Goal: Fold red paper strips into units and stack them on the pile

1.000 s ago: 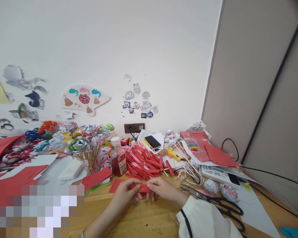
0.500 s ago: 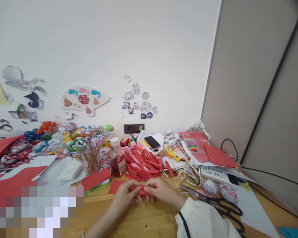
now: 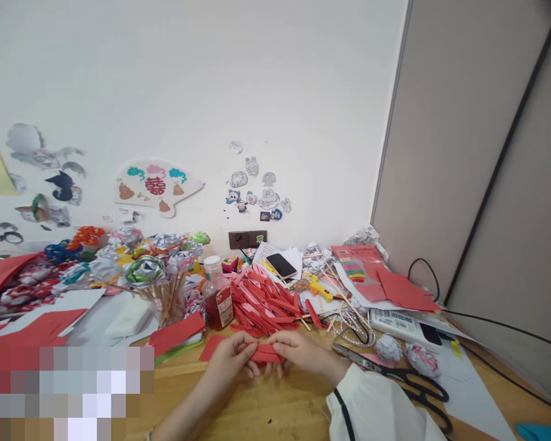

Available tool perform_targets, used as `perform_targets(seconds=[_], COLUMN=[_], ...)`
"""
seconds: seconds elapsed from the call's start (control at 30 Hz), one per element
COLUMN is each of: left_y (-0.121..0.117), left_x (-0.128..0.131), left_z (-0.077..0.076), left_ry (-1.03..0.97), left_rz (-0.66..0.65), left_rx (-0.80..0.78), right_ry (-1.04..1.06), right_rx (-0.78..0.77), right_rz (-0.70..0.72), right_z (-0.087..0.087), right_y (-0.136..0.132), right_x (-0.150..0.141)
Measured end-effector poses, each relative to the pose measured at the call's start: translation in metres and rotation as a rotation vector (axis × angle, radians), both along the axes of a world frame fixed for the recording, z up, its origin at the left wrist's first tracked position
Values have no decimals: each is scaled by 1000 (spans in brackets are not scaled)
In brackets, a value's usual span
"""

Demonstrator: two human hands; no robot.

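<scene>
Between my two hands is a small piece of red paper (image 3: pixel 265 353), folded into a narrow strip. My left hand (image 3: pixel 233 355) pinches its left end, thumb on top and fingers curled beneath. At the right end my right hand (image 3: pixel 298 353) grips it in the same way. A flat sheet of red paper (image 3: pixel 210 348) lies on the table, partly hidden behind my left hand. Just beyond my hands is a big heap of folded red paper strips (image 3: pixel 261 303).
Left of the heap stands a bottle of red liquid (image 3: pixel 218 300). Black-handled scissors (image 3: pixel 395 370) lie to the right, partly under my sleeve. Farther back are a phone (image 3: pixel 281 265), a yellow glue gun (image 3: pixel 320 286) and crumpled paper flowers (image 3: pixel 144 268). A cup of wooden sticks (image 3: pixel 168 303) stands left.
My thumbs have moved apart along the red paper, so more of its middle shows. Both hands keep hold of it in about the same place.
</scene>
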State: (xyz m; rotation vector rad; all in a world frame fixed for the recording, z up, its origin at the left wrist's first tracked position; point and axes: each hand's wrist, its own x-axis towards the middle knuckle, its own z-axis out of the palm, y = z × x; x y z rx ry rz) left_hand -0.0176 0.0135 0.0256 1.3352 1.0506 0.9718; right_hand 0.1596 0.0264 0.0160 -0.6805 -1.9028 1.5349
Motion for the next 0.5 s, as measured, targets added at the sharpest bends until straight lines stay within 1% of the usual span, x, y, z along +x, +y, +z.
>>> perform_targets(seconds=[0.07, 0.13, 0.27, 0.37, 0.5], left_y=[0, 0, -3, -3, -3], left_x=[1, 1, 0, -2, -4], left_z=[-2, -2, 4, 6, 6], left_ry=[20, 35, 37, -32, -171], left_rz=[27, 23, -70, -112, -102], left_rx=[14, 16, -13, -73, -153], right_ry=[2, 5, 28, 60, 134], right_rx=[-19, -33, -105, -167, -167], right_rz=[-7, -31, -58, -17, 0], right_z=[-2, -5, -8, -4, 1], right_y=[-2, -2, 0, 1, 0], right_x=[-4, -8, -10, -8, -8])
